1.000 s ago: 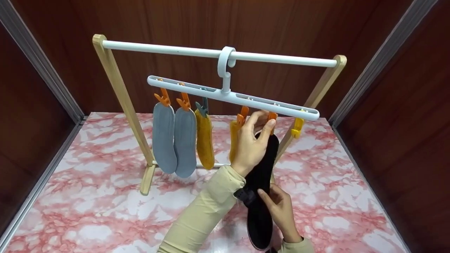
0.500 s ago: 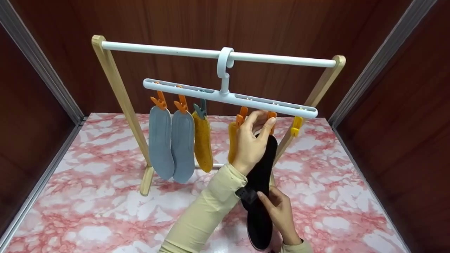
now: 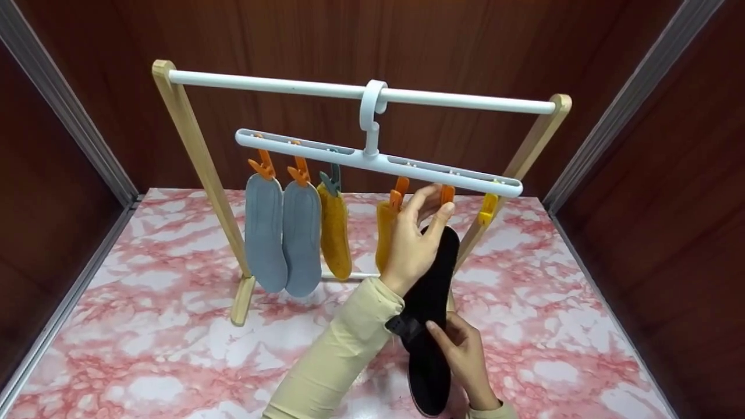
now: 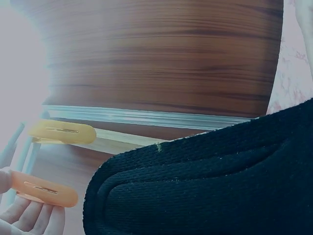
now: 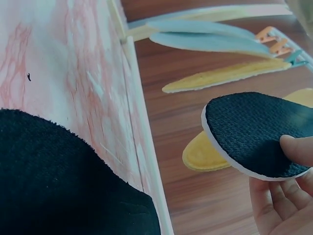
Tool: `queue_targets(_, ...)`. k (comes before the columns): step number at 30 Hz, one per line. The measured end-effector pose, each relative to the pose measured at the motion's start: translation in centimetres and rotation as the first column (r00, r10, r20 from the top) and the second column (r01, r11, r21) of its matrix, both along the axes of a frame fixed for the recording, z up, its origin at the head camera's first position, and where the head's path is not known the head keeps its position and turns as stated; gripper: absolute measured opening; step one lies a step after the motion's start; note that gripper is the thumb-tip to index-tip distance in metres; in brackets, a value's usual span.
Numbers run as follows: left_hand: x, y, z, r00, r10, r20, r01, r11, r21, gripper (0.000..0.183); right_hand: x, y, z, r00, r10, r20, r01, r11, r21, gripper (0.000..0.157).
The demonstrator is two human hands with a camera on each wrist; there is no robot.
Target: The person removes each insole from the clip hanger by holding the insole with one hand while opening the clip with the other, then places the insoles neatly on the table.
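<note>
My left hand (image 3: 411, 250) pinches an orange clothes peg (image 3: 447, 194) on the white hanger's right half. In the left wrist view that peg (image 4: 44, 189) lies between thumb and fingers, apart from the rounded end of a black insole (image 4: 195, 191). Lower down, my right hand (image 3: 463, 352) grips this insole (image 3: 430, 285), its thumb on the face and fingers behind. The right wrist view shows the insole's pale edge and a separate black shape (image 5: 63, 181), seemingly a second insole, at lower left; what holds that one is hidden.
The hanger (image 3: 291, 145) hooks over a wooden-legged rack's white bar (image 3: 262, 83). Two grey insoles (image 3: 265, 233) and two yellow ones (image 3: 334, 235) hang from pegs. A yellow peg (image 3: 488, 208) holds nothing at the right end. Wood-grain walls surround the pink-marbled table (image 3: 174, 361).
The hanger has swung slightly, its left end and hanging insoles shifting a little left and down. Both hands keep nearly the same place and hold.
</note>
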State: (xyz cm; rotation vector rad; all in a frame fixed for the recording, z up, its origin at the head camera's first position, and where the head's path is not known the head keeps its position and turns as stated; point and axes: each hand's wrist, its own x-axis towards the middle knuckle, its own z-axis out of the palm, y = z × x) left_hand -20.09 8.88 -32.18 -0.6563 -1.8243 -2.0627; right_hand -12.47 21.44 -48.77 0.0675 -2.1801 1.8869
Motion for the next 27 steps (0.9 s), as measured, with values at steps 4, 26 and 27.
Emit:
queue_targets(4, 0.2, -0.1, -0.2, 1.000, 0.010, -0.020, -0.011, 1.000, -0.018, 0.034, 0.1, 0.0, -0.2, 1.000, 0.001, 0.002, -0.001, 1.000, 0.004, 0.011)
queue_targets(26, -0.1, -0.5, -0.6, 0.995, 0.018, -0.099, -0.025, 0.998, -0.064, 0.036, 0.4, 0.5, -1.4, 0.995, -0.018, 0.100, 0.020, 1.000, -0.022, 0.015)
queue_targets(27, -0.1, -0.5, -0.6, 0.995, 0.019, -0.101, -0.026, 0.998, -0.064, 0.036, 0.4, 0.6, -1.4, 0.994, -0.020, 0.105, 0.022, 0.999, -0.023, 0.015)
